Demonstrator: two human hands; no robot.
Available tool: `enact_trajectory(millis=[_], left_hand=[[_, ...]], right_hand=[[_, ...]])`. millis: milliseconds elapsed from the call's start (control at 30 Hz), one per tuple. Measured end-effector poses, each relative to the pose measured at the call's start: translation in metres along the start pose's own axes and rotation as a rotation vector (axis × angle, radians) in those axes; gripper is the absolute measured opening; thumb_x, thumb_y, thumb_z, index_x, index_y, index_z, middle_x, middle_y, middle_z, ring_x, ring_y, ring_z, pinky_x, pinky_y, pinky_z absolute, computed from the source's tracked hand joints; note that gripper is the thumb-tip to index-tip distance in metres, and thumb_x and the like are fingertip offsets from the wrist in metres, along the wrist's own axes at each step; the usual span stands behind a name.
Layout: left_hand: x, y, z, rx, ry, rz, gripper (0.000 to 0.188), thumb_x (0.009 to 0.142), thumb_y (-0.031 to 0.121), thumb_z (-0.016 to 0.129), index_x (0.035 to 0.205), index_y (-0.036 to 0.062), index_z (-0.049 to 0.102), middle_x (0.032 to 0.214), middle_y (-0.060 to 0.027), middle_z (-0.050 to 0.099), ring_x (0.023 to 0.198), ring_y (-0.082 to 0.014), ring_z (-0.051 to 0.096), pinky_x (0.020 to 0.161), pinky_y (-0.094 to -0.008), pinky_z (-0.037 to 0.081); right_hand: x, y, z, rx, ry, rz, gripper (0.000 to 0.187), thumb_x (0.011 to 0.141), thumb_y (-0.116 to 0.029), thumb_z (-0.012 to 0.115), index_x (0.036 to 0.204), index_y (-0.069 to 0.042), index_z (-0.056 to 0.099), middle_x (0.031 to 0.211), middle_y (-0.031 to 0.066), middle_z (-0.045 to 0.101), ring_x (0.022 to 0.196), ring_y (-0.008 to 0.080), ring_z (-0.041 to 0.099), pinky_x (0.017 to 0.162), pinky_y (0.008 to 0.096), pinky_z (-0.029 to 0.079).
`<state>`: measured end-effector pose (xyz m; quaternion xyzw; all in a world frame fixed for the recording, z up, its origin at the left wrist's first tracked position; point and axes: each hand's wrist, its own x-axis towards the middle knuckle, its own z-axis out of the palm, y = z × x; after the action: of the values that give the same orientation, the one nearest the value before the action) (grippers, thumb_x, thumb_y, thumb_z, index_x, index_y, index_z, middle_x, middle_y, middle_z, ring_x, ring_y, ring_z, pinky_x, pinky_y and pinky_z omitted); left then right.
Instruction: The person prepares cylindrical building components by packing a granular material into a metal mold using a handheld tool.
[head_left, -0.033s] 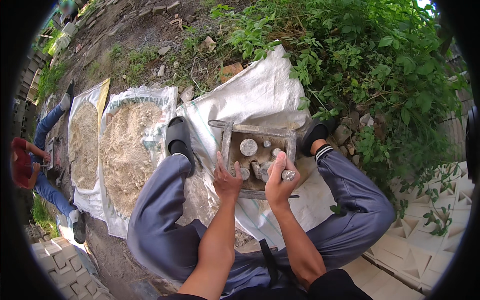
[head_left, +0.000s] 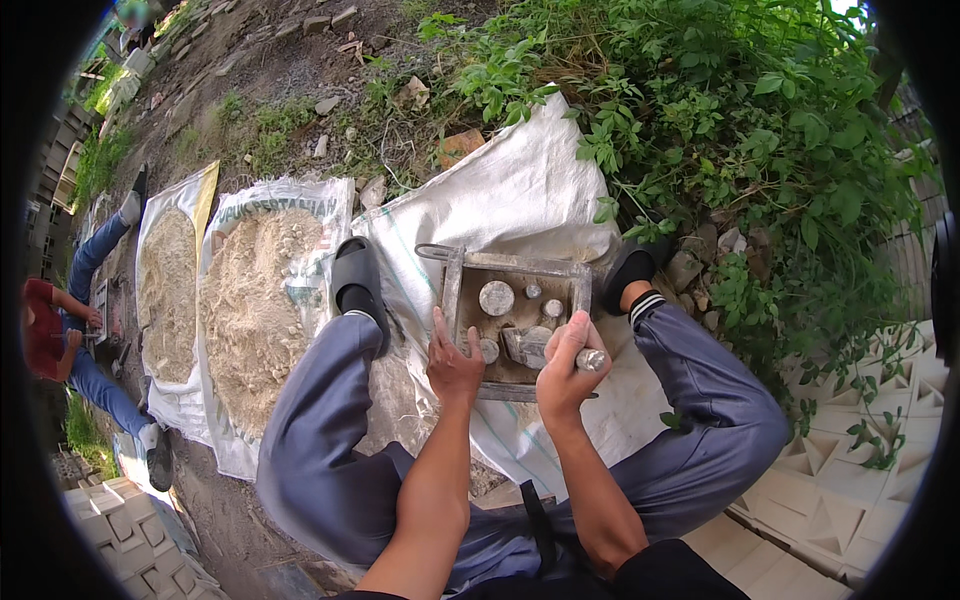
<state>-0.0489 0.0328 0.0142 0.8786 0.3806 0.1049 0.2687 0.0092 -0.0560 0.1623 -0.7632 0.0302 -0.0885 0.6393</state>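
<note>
A grey, box-like mould frame (head_left: 520,262) lies on a white woven sack (head_left: 480,215) between my feet. Sandy material covers its floor, where a large round grey disc (head_left: 496,298) and several smaller round pieces (head_left: 552,308) stand. My right hand (head_left: 563,378) is closed around the handle of a small trowel (head_left: 524,346), whose flat blade is down inside the frame at its near side. My left hand (head_left: 455,368) rests along the frame's left edge, fingers stretched out, the thumb beside a round piece (head_left: 489,350).
Two opened sacks of pale sand (head_left: 255,300) lie left of my legs. Farther left sits a person (head_left: 48,325) in a red top, handling another frame. Leafy plants (head_left: 720,130) and stones (head_left: 685,270) border the right. Pale patterned blocks (head_left: 840,480) stand at lower right.
My right hand has shifted slightly to the right with the trowel, and more of the blade and a small round piece now show. My left hand stays in place.
</note>
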Motion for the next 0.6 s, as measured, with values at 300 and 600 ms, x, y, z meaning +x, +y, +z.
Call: enact_trajectory(millis=[300, 600], left_hand=[[0.000, 0.003, 0.000, -0.033, -0.014, -0.028, 0.067, 0.091, 0.036, 0.055, 0.147, 0.0083, 0.029, 0.127, -0.0237, 0.054, 0.113, -0.0402, 0.055, 0.095, -0.0455, 0.046], [-0.003, 0.006, 0.002, -0.045, -0.027, -0.019, 0.066, 0.091, 0.035, 0.054, 0.147, 0.0078, 0.029, 0.127, -0.0238, 0.054, 0.113, -0.0403, 0.055, 0.095, -0.0454, 0.046]], right_hand=[[-0.016, -0.006, -0.010, 0.030, 0.063, -0.093, 0.041, 0.103, -0.021, 0.041, 0.065, -0.006, 0.038, 0.052, -0.0029, 0.039, 0.048, 0.0066, 0.035, 0.045, 0.0261, 0.024], [-0.016, 0.002, -0.002, 0.009, 0.077, -0.142, 0.042, 0.102, -0.021, 0.043, 0.063, -0.008, 0.034, 0.054, -0.0035, 0.037, 0.046, 0.0048, 0.033, 0.042, 0.0242, 0.020]])
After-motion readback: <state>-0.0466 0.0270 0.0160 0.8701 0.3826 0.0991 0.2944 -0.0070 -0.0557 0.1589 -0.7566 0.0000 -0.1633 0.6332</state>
